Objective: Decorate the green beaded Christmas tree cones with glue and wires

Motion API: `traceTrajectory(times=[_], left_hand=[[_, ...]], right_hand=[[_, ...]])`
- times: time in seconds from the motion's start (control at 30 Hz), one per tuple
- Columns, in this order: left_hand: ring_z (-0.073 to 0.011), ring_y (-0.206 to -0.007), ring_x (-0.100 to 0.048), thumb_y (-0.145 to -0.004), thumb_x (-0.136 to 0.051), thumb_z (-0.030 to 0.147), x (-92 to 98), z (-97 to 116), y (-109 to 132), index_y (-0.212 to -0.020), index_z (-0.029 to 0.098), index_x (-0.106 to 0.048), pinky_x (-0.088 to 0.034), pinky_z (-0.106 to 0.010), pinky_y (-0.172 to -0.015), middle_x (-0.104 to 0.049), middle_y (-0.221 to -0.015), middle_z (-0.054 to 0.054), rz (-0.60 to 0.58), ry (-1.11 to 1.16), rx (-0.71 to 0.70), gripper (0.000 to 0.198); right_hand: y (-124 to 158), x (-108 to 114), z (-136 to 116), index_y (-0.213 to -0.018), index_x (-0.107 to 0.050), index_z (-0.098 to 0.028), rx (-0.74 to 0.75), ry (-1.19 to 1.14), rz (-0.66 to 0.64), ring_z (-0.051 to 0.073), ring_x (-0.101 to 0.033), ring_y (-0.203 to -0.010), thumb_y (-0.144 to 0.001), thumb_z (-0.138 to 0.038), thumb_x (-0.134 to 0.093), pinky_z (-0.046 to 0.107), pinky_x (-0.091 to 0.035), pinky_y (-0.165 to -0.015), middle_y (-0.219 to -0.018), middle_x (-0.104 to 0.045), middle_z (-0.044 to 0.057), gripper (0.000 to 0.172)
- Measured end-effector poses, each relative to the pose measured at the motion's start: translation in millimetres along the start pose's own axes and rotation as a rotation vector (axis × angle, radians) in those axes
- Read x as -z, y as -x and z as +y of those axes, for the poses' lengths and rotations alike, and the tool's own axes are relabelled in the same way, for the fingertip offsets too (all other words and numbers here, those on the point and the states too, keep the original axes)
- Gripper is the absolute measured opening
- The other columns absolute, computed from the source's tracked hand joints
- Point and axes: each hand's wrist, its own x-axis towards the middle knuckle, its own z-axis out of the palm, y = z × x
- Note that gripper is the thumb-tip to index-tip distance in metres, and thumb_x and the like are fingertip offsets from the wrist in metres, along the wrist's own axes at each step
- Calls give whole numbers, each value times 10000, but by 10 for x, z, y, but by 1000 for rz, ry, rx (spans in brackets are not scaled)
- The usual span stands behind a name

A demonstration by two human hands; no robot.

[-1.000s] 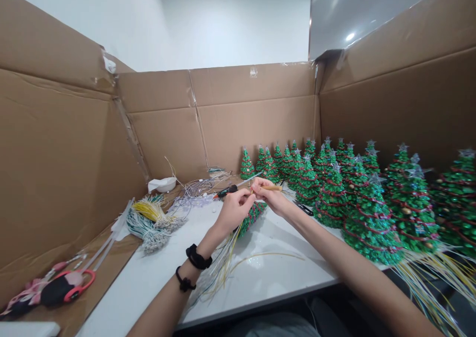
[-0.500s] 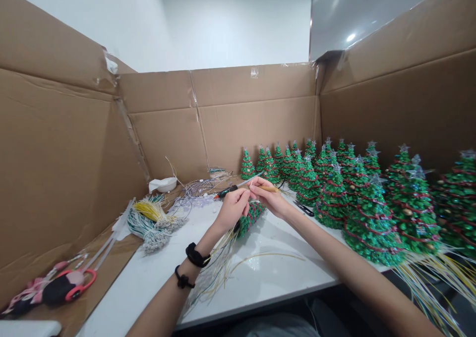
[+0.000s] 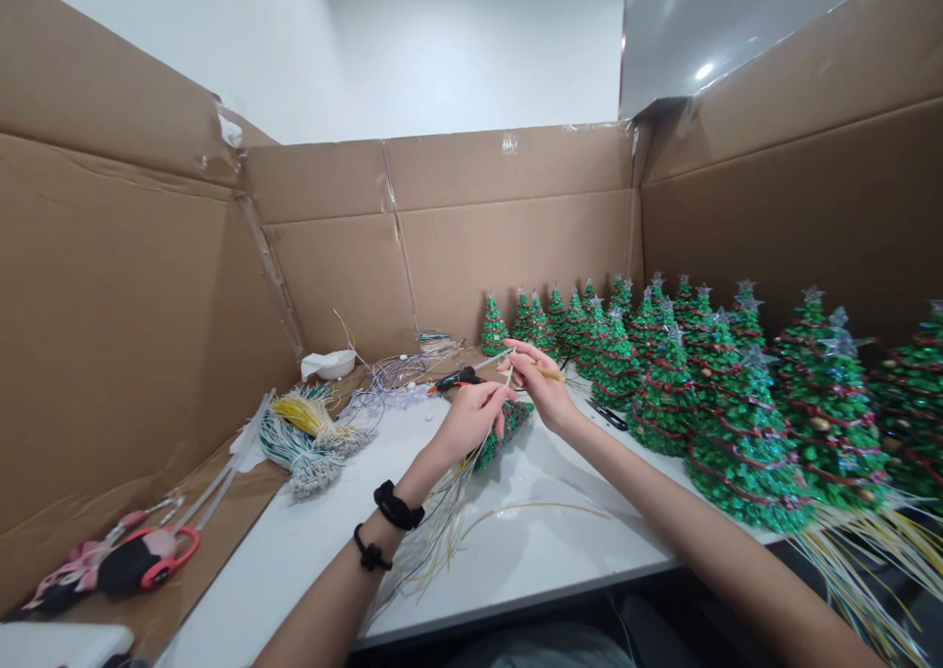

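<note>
- A small craft workshop, set up as a handmade-decoration bench around a white worktable (image 3: 272, 570).
- Cardboard sheets (image 3: 516, 246) stand along 3 sides of the worktable, forming a makeshift booth.
- Rows of beaded Christmas trees (image 3: 744, 452) stand on the right of the worktable, many topped with silver stars, like batch output.
- Bundles of yellow, green and white wire strands (image 3: 309, 442) lie at the worktable's left end.
- Plain white room walls (image 3: 471, 49) rise behind the cardboard.

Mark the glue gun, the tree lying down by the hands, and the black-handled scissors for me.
Glue gun (image 3: 455, 381): head view, on its black body.
Lying tree (image 3: 512, 430): head view, on its green side.
Black-handled scissors (image 3: 606, 415): head view, on the handles.
</note>
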Motion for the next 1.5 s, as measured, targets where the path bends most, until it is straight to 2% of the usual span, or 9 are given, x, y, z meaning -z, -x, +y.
traceTrajectory(times=[0.1, 0.23, 0.43, 0.67, 0.87, 1.2, 1.33, 1.43, 1.5], left_hand=[[-94, -395, -485, -876, -382, 347, -14, -22, 2, -918, 151, -674, -359, -184, -470, -536, -406, 46, -26, 4, -6, 355], [-85, -357, -445, -872, -386, 354, -5, -17, 7, -924, 149, -676, -321, -182, -428, -547, -407, 44, -60, 0, 17, 359], [-97, -394, -468, -836, -438, 375, 174, 46, -21, -863, 139, -687, -329, -191, -458, -553, -401, 36, -62, -38, 11, 344], [-85, -413, -441, -834, -454, 372, 342, -31, -62, -841, 150, -692, -321, -185, -479, -507, -404, 54, 44, -165, -38, 326], [-100, -459, -462, -854, -430, 438, 324, -169, 48, -882, 172, -678, -339, -199, -507, -525, -445, 46, 88, -212, -98, 364], [-95, -479, -453, -867, -426, 423, 283, -228, 130, -844, 180, -653, -326, -199, -512, -534, -503, 45, 179, -275, -135, 334], [-100, -482, -456, -864, -424, 422, 294, -254, 117, -862, 183, -653, -322, -200, -510, -518, -496, 48, 243, -281, -113, 331], [-109, -500, -463, -862, -422, 418, 305, -268, 108, -869, 184, -659, -303, -205, -496, -551, -536, 33, 336, -330, -77, 333], [-115, -524, -484, -867, -418, 408, 298, -278, 108, -865, 191, -661, -310, -209, -509, -597, -590, 19, 356, -376, -71, 327]], right_hand=[[-46, 56, 6, -975, -579, -156, 31, 33, 89, 91, -365, -502, -743, -400, -596, 230, -304, -483, -734, -623, 22, 337], [-119, 155, 9, -911, -584, -156, 105, 58, 204, 91, -378, -509, -742, -394, -584, 225, -307, -487, -736, -627, 28, 291], [-256, 364, -7, -1002, -596, -136, 196, 50, 383, 93, -394, -526, -735, -349, -600, 225, -324, -502, -687, -609, 13, 342], [-292, 418, -7, -1047, -592, -130, 202, 84, 348, 113, -476, -587, -721, -384, -628, 252, -395, -564, -761, -625, 36, 415], [-267, 396, -10, -1073, -597, -141, 215, 118, 350, 118, -495, -600, -755, -384, -580, 264, -414, -583, -758, -618, 33, 401], [-291, 476, 45, -1005, -644, -140, 244, 154, 376, 128, -513, -602, -768, -353, -556, 284, -438, -605, -754, -632, 45, 331], [-245, 423, -28, -1173, -560, -144, 301, 287, 367, 146, -534, -665, -826, -392, -502, 313, -463, -660, -950, -632, 99, 431], [-146, 288, -122, -1348, -386, -234, 440, 404, 408, 152, -550, -729, -892, -362, -419, 328, -469, -716, -1175, -547, 111, 474], [-49, 162, -150, -1369, -343, -303, 507, 462, 341, 150, -551, -731, -917, -309, -377, 335, -468, -743, -1240, -511, 86, 454]])
